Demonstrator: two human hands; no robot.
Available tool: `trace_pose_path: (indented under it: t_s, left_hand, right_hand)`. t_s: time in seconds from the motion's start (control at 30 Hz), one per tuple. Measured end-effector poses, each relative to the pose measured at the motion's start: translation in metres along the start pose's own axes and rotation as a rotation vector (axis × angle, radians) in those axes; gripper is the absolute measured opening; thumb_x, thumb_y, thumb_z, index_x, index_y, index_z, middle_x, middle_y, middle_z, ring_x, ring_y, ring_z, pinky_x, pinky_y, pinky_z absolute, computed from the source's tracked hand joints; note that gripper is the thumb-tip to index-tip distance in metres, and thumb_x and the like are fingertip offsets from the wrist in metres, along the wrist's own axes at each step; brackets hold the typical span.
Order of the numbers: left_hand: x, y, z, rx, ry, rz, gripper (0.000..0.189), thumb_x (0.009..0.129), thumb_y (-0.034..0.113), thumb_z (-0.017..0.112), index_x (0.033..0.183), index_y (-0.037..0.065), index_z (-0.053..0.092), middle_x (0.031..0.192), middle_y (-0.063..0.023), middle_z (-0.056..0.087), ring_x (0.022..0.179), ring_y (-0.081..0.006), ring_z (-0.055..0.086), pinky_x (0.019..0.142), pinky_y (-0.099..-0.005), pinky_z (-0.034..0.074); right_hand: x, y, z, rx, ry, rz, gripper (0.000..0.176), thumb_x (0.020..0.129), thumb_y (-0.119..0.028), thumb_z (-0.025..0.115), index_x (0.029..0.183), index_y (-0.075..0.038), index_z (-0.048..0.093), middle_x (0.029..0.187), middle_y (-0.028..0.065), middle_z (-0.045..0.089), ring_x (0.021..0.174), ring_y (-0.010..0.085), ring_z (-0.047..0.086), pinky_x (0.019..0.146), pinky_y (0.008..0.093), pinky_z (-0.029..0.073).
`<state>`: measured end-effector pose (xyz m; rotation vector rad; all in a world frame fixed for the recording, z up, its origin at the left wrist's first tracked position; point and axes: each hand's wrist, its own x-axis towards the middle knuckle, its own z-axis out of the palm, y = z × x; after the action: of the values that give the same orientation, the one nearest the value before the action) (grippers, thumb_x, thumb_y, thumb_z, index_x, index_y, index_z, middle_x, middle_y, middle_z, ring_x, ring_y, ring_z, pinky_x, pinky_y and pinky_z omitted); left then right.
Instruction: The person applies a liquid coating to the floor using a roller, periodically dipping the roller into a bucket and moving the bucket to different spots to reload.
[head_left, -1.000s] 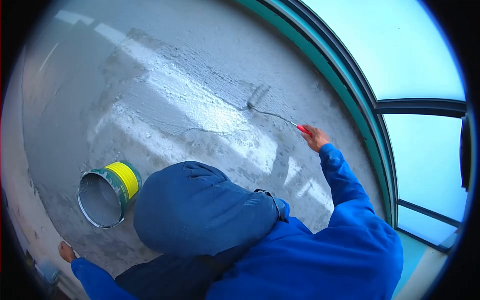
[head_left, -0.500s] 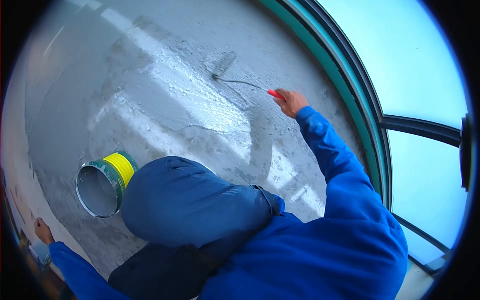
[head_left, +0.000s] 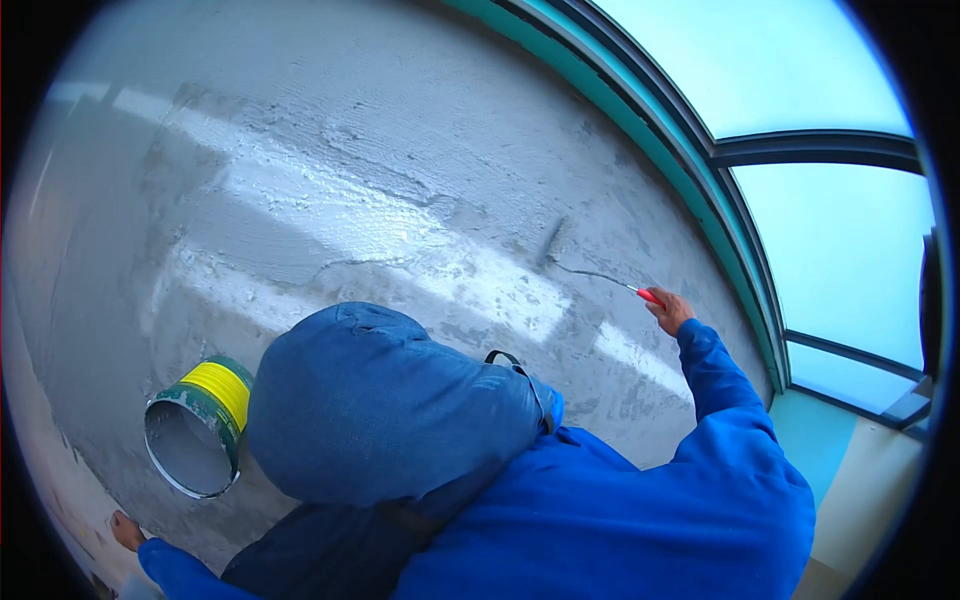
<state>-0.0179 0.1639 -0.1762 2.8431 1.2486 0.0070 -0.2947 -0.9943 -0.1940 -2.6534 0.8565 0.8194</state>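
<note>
My right hand [head_left: 672, 311] is closed around the red handle of a paint roller [head_left: 597, 274]. The roller's grey-coated head [head_left: 561, 240] rests on the grey coated floor [head_left: 480, 160], to the left of the hand. At the lower left, my left hand [head_left: 127, 530] has its fingers curled; whether anything is inside them is hidden. Just above that hand stands a green bucket [head_left: 222, 392] with a yellow band, its mouth towards me and grey material inside.
My bent knee [head_left: 350, 400] in blue trousers lies close beside the bucket. A window [head_left: 830, 250] with dark frames and a teal sill [head_left: 655, 130] border the floor on the right. Wet, ridged coating [head_left: 340, 210] glistens in the light.
My right hand has moved right and down in view, drawing the roller along the floor nearer the window side. The view has shifted, and my left hand appears lower.
</note>
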Motion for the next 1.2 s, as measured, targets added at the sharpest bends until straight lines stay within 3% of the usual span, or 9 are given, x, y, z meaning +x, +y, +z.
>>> trace_pose_path:
  t_s: [0.2,0.43,0.57,0.67,0.77,0.9,1.2]
  left_hand:
    - [0.027,-0.024,0.029,0.017,0.133,0.164,0.046,0.087,0.038,0.049,0.110,0.000,0.062,0.109,-0.0177,0.063,0.099,-0.0330,0.059,0.088,-0.0366,0.044]
    - [-0.005,-0.040,0.017,-0.163,0.105,-0.012,0.039,0.087,0.031,0.052,0.106,-0.002,0.062,0.103,-0.0153,0.065,0.093,-0.0280,0.061,0.083,-0.0347,0.045]
    - [-0.019,-0.045,0.015,-0.234,0.100,-0.104,0.037,0.087,0.029,0.051,0.103,-0.003,0.063,0.099,-0.0147,0.065,0.090,-0.0267,0.061,0.080,-0.0354,0.045]
    - [-0.028,-0.042,0.011,-0.195,0.170,-0.054,0.035,0.087,0.027,0.053,0.102,-0.002,0.063,0.096,-0.0150,0.066,0.089,-0.0271,0.061,0.079,-0.0357,0.045]
    - [-0.034,-0.044,0.007,-0.176,0.130,-0.005,0.033,0.087,0.025,0.053,0.101,-0.003,0.063,0.094,-0.0148,0.066,0.087,-0.0261,0.061,0.078,-0.0358,0.045]
    - [-0.058,-0.038,0.005,-0.233,0.237,0.033,0.030,0.086,0.019,0.053,0.098,-0.006,0.063,0.087,-0.0162,0.065,0.079,-0.0246,0.061,0.074,-0.0354,0.046]
    - [-0.080,-0.062,0.023,-0.140,0.210,-0.026,0.027,0.086,0.014,0.053,0.095,-0.010,0.062,0.080,-0.0190,0.064,0.074,-0.0277,0.061,0.072,-0.0368,0.046]
  right_hand:
    - [0.015,0.031,0.007,-0.024,0.077,0.070,0.035,0.088,-0.029,0.056,0.118,-0.010,0.054,0.102,0.0189,0.063,0.098,0.0362,0.059,0.083,0.0426,0.045]
    - [0.118,-0.047,-0.013,-0.039,0.059,-0.242,0.034,0.088,-0.028,0.055,0.117,-0.009,0.055,0.098,0.0192,0.064,0.093,0.0374,0.060,0.081,0.0440,0.046]
    - [0.170,-0.146,-0.039,-0.048,0.080,-0.345,0.035,0.088,-0.029,0.055,0.116,-0.009,0.056,0.097,0.0195,0.064,0.091,0.0378,0.060,0.080,0.0444,0.046]
    - [0.220,-0.225,-0.047,-0.058,0.122,-0.505,0.035,0.088,-0.030,0.055,0.116,-0.010,0.057,0.097,0.0190,0.064,0.090,0.0374,0.060,0.079,0.0446,0.047]
    - [0.247,-0.323,-0.059,-0.078,0.120,-0.585,0.034,0.088,-0.030,0.054,0.115,-0.011,0.058,0.098,0.0180,0.065,0.092,0.0371,0.061,0.080,0.0450,0.047]
    - [0.275,-0.444,-0.064,-0.134,0.150,-0.675,0.034,0.087,-0.032,0.054,0.114,-0.013,0.059,0.099,0.0169,0.065,0.093,0.0368,0.061,0.081,0.0461,0.047]
    - [0.293,-0.674,-0.060,-0.075,0.162,-0.636,0.039,0.086,-0.034,0.052,0.118,-0.014,0.059,0.108,0.0176,0.064,0.103,0.0358,0.059,0.090,0.0456,0.045]
